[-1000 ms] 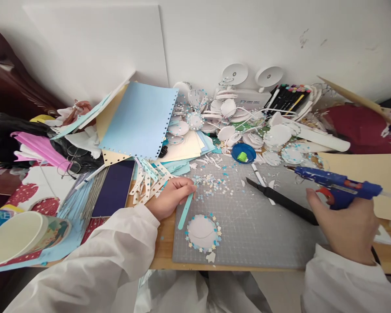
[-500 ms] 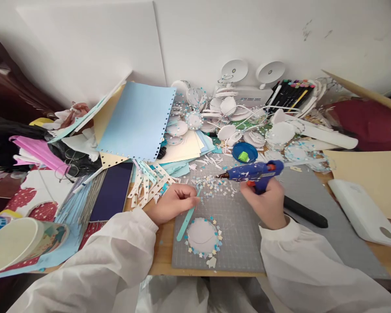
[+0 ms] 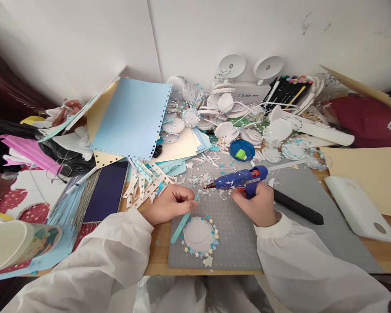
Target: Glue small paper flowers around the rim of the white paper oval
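Beside a starry circle (image 3: 199, 234), a strip (image 3: 180, 228) is pinched by the left hand (image 3: 170, 204), a glue gun (image 3: 235, 178) by the right hand (image 3: 256, 206).

We seem to be in a home, at a cluttered craft worktop (image 3: 159, 248) against a white wall (image 3: 231, 26). We see a glue gun (image 3: 239, 177), a cutting mat (image 3: 237, 239), markers (image 3: 289, 90) and blue paper (image 3: 130, 119), with dark curved wooden furniture (image 3: 9, 84) at the left.
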Demonstrator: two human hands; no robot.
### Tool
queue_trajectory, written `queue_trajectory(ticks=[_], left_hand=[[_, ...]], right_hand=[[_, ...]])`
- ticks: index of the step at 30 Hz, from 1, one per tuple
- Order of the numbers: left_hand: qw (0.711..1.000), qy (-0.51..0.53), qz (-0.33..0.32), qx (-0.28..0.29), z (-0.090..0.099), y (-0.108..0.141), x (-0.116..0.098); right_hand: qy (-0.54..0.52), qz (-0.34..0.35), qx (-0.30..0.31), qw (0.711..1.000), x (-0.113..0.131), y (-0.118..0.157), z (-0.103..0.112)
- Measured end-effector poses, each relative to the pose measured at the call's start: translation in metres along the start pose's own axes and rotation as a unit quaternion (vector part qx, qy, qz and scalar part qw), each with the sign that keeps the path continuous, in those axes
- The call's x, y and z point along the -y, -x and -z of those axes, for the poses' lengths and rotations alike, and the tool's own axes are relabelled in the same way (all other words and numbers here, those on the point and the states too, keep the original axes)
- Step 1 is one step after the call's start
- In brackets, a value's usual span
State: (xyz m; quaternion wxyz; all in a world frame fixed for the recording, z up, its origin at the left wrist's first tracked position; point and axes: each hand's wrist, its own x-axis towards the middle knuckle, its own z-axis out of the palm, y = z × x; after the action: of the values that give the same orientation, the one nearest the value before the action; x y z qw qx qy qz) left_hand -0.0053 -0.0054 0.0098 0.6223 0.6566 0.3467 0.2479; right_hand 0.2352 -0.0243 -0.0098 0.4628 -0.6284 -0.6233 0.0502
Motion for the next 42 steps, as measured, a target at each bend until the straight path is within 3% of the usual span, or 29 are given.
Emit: queue_trajectory(ticks=[42], left_hand=[[1.0, 0.0, 0.007, 0.009, 0.0004, 0.0014, -0.002]], right_hand=[[0.054, 0.054, 0.01, 0.997, -0.0015, -0.0002, -0.0005]])
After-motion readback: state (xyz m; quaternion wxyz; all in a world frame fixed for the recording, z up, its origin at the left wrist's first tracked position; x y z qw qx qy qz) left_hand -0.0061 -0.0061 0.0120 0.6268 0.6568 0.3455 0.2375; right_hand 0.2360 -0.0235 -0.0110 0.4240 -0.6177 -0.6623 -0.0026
